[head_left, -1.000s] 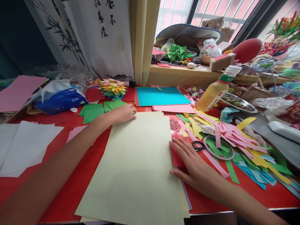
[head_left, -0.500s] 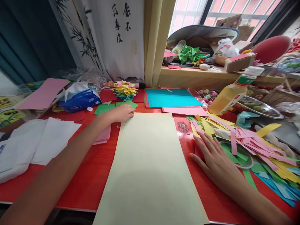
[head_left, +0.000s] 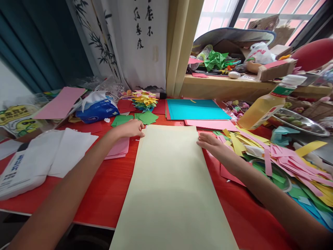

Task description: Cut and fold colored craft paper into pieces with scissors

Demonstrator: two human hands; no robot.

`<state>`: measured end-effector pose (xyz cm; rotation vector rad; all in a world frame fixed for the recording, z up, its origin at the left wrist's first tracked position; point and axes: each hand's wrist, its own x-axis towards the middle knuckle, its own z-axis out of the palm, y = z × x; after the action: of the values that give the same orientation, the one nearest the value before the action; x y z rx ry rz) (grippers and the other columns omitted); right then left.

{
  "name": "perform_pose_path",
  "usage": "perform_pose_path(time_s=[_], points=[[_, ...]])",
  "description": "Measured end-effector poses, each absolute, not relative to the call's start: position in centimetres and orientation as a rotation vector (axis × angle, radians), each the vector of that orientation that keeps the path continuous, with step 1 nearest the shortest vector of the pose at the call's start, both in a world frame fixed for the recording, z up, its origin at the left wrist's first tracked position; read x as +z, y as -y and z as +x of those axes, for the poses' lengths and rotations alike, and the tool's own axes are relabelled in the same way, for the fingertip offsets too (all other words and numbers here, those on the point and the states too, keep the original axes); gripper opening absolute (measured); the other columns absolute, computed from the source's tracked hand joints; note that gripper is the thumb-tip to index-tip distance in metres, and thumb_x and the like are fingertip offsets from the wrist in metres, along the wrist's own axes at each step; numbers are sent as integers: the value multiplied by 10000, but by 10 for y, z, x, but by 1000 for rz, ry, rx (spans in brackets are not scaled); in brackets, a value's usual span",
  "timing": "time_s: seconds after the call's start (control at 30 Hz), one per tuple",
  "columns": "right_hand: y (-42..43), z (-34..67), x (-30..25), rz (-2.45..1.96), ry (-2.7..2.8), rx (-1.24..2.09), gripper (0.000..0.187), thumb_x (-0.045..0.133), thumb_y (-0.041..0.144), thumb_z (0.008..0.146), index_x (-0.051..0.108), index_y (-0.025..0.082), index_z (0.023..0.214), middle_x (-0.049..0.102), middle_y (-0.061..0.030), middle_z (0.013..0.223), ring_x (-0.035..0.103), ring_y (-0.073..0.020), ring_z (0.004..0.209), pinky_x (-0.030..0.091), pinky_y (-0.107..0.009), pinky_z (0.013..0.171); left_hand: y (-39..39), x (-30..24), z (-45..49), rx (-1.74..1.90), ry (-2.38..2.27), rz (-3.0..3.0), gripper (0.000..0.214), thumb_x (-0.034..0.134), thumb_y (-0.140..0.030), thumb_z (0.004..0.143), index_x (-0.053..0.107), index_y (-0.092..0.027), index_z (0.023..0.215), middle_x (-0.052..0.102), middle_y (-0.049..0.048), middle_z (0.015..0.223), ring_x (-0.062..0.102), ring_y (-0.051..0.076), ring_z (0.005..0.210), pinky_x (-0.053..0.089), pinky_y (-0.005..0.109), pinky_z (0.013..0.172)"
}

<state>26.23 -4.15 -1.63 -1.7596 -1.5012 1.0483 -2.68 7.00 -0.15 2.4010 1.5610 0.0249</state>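
A large pale cream paper (head_left: 169, 187) lies lengthwise before me, with the edges of other sheets just showing beneath it. At its upper left corner, my left hand (head_left: 130, 128) rests with loosely bent fingers, the tips by the paper's edge and not closed round it. Across from it, my right hand (head_left: 211, 143) touches the upper right edge with its fingers stretched out. Near my left wrist lie pink paper squares (head_left: 119, 148) and green paper squares (head_left: 147, 117). A red paper piece (head_left: 231, 174) lies under my right forearm.
Blue sheets (head_left: 197, 109) and a folded-paper stack (head_left: 144, 99) are at the back. Paper strips (head_left: 288, 158), a bowl (head_left: 286, 182) and a juice bottle (head_left: 262, 107) crowd the right. To the left are a tissue pack (head_left: 97, 110) and white tissues (head_left: 70, 152).
My right hand has moved left and away from me, from beside the paper strips to the paper's edge. My left hand has slid off the corner to its outer side.
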Motion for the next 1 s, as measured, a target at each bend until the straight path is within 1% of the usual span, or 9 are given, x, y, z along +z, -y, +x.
perform_pose_path(time_s=[0.1,0.2,0.33,0.47,0.6,0.73,0.8,0.93,1.0], points=[[37,270,-27,-1613,1313,1081,458,540,434,774,489,245,1188,464,-78,1302,456,-243,1170,372,-414,983,-72,-3,-27,54,-1592,2290,95,606,-267,586,561,-188,611,613,52,751,522,283,915,391,324,729],[37,277,-35,-1499,1237,1074,422,587,395,749,519,239,1135,522,-71,1235,520,-226,1098,430,-387,939,-74,-6,-30,115,-1548,2213,106,615,-227,577,525,-176,553,593,40,677,549,251,821,401,308,681],[35,278,-36,-1476,1217,1045,357,618,318,727,549,237,1068,570,-66,1162,536,-226,1072,447,-385,925,-74,-13,-31,307,-1474,2034,116,596,-188,620,523,-161,706,601,28,698,561,159,636,413,255,556],[32,277,-38,-1477,1198,1034,313,629,277,711,564,230,1013,577,-64,1144,553,-228,1049,440,-390,936,-73,-22,-25,496,-1420,1848,67,499,-156,719,464,-157,776,562,4,569,531,115,492,425,231,480],[32,279,-42,-1470,1232,1041,344,609,276,729,544,252,1066,549,-49,1197,519,-225,1101,416,-388,963,-73,-31,-18,600,-1399,1723,137,494,-112,720,429,-156,833,546,-7,565,536,112,458,464,245,474],[33,280,-45,-1424,1270,1092,438,587,259,749,478,253,1173,482,-37,1289,444,-194,1187,361,-349,1016,-72,-35,-15,661,-1375,1670,308,552,-115,688,413,-176,956,537,4,771,565,101,500,492,261,485],[34,280,-45,-1413,1293,1094,480,573,260,762,435,243,1221,433,-39,1334,411,-181,1215,332,-341,1036,-71,-35,-15,614,-1366,1701,299,572,-143,689,449,-165,960,524,10,804,550,82,485,490,252,493],[35,277,-45,-1426,1333,1099,514,546,279,784,387,225,1270,393,-49,1365,384,-179,1235,305,-343,1051,-69,-33,-13,488,-1366,1796,182,562,-190,710,548,-127,879,527,8,718,510,72,456,455,224,474],[36,275,-43,-1448,1340,1092,520,539,283,788,379,223,1278,387,-51,1368,379,-180,1238,302,-346,1052,-68,-32,-12,502,-1396,1831,206,558,-185,704,557,-127,902,523,10,741,494,71,457,439,221,457]])
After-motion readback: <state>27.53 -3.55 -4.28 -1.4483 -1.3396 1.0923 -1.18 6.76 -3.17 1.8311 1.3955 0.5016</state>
